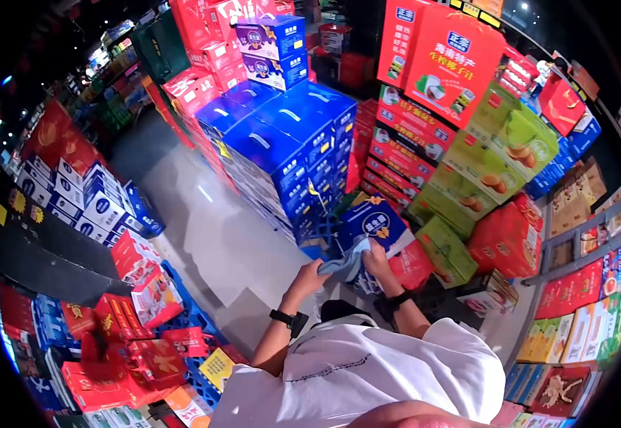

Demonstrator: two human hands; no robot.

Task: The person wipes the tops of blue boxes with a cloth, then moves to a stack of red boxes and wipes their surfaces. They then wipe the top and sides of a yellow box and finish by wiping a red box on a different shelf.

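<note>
My left hand (309,277) grips the lower end of a grey-blue cloth (342,262). My right hand (377,260) holds the cloth's upper part against a blue carton with a white oval label (376,222), which is tilted in front of me. Each wrist wears a black band. My white shirt (367,371) fills the bottom of the view. The blue carton leans between a red carton (412,265) and the foot of a tall stack of blue cartons (282,153).
Stacks of cartons surround me: red and green ones (467,171) on the right, red and blue ones (111,214) on the left, red boxes on blue crates (146,342) at lower left. A shelf (581,257) stands far right. A grey floor aisle (211,235) runs up the left.
</note>
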